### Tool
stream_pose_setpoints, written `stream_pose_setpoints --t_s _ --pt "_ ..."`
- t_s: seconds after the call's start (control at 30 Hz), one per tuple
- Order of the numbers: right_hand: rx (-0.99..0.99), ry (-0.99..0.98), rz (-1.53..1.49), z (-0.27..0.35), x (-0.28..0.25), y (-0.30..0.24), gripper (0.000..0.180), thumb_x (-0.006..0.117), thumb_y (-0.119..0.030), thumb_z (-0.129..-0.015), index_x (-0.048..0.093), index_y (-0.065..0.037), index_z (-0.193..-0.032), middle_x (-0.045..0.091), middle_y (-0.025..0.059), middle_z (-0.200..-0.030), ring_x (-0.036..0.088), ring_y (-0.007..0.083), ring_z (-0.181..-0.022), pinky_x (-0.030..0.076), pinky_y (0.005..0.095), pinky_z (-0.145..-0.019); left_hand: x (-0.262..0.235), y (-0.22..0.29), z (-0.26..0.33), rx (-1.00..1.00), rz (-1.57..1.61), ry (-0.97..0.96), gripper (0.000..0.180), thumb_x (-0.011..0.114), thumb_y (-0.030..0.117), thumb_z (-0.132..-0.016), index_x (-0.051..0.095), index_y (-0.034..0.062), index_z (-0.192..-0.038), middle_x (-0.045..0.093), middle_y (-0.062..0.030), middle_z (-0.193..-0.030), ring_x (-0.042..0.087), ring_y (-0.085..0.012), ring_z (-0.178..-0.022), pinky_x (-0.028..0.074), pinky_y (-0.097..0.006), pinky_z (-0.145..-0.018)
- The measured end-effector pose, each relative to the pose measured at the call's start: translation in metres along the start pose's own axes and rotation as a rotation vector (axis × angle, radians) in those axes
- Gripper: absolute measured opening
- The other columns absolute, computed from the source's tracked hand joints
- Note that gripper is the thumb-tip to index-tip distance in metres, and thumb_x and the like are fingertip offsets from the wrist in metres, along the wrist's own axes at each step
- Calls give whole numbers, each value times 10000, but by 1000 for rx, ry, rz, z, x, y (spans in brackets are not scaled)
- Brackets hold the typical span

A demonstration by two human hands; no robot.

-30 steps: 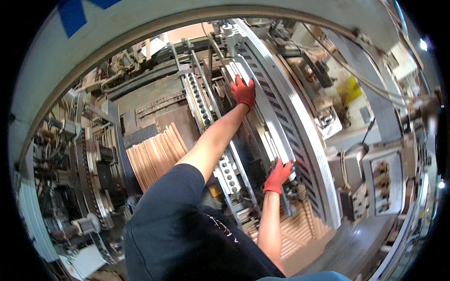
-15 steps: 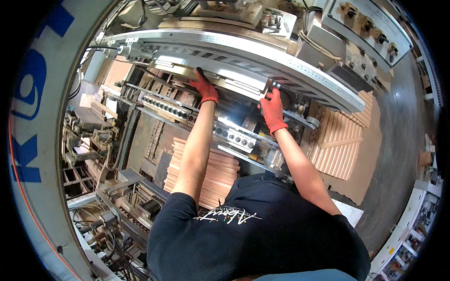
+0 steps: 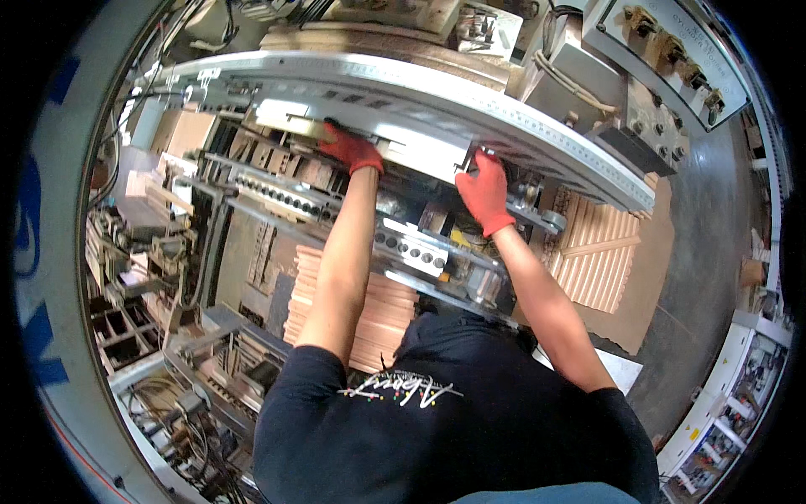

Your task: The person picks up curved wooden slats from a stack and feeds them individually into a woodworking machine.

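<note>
Both my hands wear red gloves with darker fingertips. My left hand [image 3: 351, 151] is closed over the near edge of a long pale strip [image 3: 411, 157] in the machine, one dark fingertip on top and the other fingers below. At the strip's right end my right hand [image 3: 484, 191] is closed, thumb and forefinger on either side of the corner. The strip lies along a metal beam [image 3: 369, 67] that crosses in front of me. Whether it is wood or metal I cannot tell. Parts of my fingers are hidden behind the strip.
Stacked wooden slats [image 3: 378, 315] lie close to my body on the left. More slats [image 3: 596, 252] rest on cardboard at the right. A row of black-holed blocks [image 3: 409, 248] and metal rails stand below my hands. A control panel [image 3: 672, 59] is at the far right.
The view has shifted slightly, so the machine appears further left. My right thumb and forefinger have drawn in closer on the strip's end. My left hand stays about where it was on the strip.
</note>
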State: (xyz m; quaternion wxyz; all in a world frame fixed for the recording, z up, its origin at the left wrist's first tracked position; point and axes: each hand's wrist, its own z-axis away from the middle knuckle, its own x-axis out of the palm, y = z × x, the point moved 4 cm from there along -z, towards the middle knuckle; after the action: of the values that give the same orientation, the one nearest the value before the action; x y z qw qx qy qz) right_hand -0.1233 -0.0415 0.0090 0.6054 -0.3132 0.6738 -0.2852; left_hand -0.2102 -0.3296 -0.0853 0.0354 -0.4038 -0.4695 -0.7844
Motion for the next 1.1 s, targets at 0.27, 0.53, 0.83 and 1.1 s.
stream_pose_setpoints --t_s 0.27,0.53,0.83,1.1 --pt "-84 -26 -68 13 2 -9 402 603 -157 -769 561 -7 -1139 613 221 -1045 574 405 -1054 466 459 -905 11 1 -20 30 -62 157 687 542 495 -972 354 15 -1426 525 -196 -1356 601 -321 -1121 527 -436 -933" --pt "-59 88 73 32 19 -26 522 575 -140 -764 510 49 -1246 563 227 -1091 573 413 -983 486 477 -837 7 -5 -19 -155 -383 317 721 456 610 -955 509 -20 -1301 568 -204 -1332 619 -356 -1103 499 -446 -953" --pt "-163 -24 -201 38 1 -7 542 569 -67 -784 497 55 -1306 583 200 -1143 557 346 -1096 430 419 -977 9 5 -1 -49 -682 589 802 384 667 -937 559 -52 -1247 567 -301 -1292 535 -449 -1208 413 -495 -1009" --pt "-215 -240 -223 63 -20 7 424 578 -81 -841 553 30 -1250 594 170 -1135 564 315 -1078 440 396 -976 -4 5 -17 -136 -626 536 896 370 700 -925 475 -76 -1360 530 -305 -1351 487 -437 -1292 389 -460 -1069"
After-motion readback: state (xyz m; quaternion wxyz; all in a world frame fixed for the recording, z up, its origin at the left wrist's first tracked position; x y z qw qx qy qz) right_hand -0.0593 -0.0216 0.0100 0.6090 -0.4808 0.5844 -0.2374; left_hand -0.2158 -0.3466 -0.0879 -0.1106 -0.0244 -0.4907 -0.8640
